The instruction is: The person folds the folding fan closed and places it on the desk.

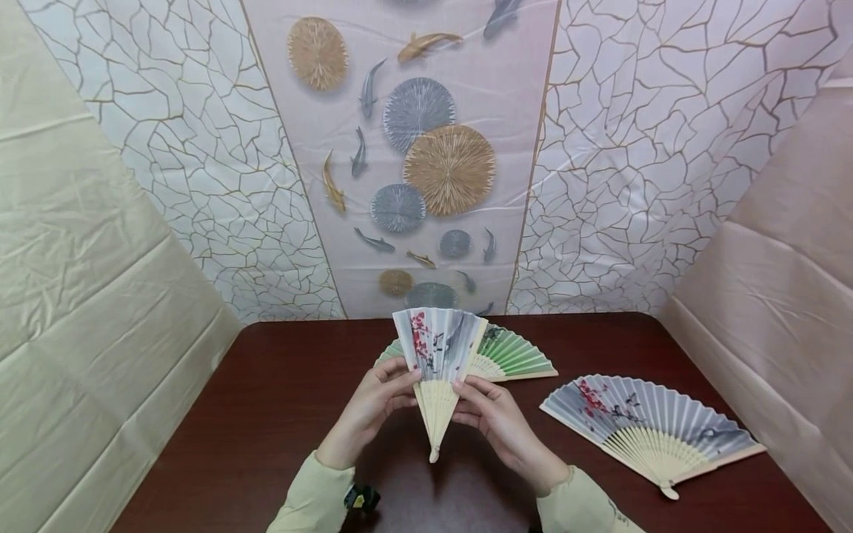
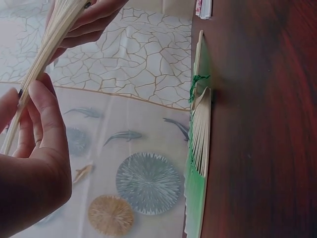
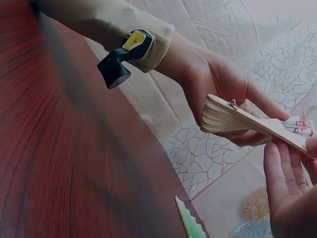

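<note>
A partly spread folding fan (image 1: 436, 352), grey-white with red blossoms and pale ribs, stands pivot end down between both hands above the table. My left hand (image 1: 380, 403) pinches its left edge, thumb in front and fingers behind. On the opposite edge, my right hand (image 1: 496, 422) grips the outer rib the same way. In the left wrist view the ribs of this fan (image 2: 52, 42) run edge-on between the left hand (image 2: 44, 144) and the right hand (image 2: 99, 22). The right wrist view shows its pivot end (image 3: 223, 114) with a small metal pin.
Behind the held fan, a spread green fan (image 1: 523, 352) lies on the dark red table (image 1: 280, 400), partly hidden. A second grey fan (image 1: 656, 426) with red blossoms lies spread at the right. A patterned cloth (image 1: 600, 185) hangs behind, with beige cloth (image 1: 87, 296) at the sides.
</note>
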The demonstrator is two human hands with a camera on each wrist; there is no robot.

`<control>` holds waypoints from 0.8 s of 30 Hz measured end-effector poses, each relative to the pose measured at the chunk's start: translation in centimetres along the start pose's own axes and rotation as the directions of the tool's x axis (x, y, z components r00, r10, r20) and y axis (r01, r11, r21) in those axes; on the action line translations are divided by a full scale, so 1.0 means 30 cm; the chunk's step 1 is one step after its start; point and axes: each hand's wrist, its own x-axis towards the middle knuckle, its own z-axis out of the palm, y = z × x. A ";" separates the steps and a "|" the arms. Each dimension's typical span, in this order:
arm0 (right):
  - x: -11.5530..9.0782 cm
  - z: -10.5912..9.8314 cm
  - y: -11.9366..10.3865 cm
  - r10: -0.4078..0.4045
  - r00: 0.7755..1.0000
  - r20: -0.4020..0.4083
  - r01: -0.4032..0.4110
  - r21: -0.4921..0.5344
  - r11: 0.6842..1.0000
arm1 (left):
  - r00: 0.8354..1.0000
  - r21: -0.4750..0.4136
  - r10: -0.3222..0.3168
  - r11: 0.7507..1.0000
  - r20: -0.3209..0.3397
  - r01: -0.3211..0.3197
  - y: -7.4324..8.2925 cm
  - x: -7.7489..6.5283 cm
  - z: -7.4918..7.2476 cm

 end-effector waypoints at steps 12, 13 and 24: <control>-0.003 0.004 0.008 0.022 1.000 0.012 -0.022 -0.027 0.999 | 0.999 0.005 -0.034 0.999 0.026 0.033 -0.016 0.001 0.004; -0.004 0.004 0.008 0.024 1.000 0.012 -0.024 -0.027 0.999 | 0.999 0.008 -0.031 1.000 0.030 0.031 -0.016 0.001 0.005; -0.007 0.001 0.010 0.031 0.999 0.015 -0.031 -0.035 0.999 | 0.998 0.014 -0.029 1.000 0.064 0.028 -0.015 -0.001 0.010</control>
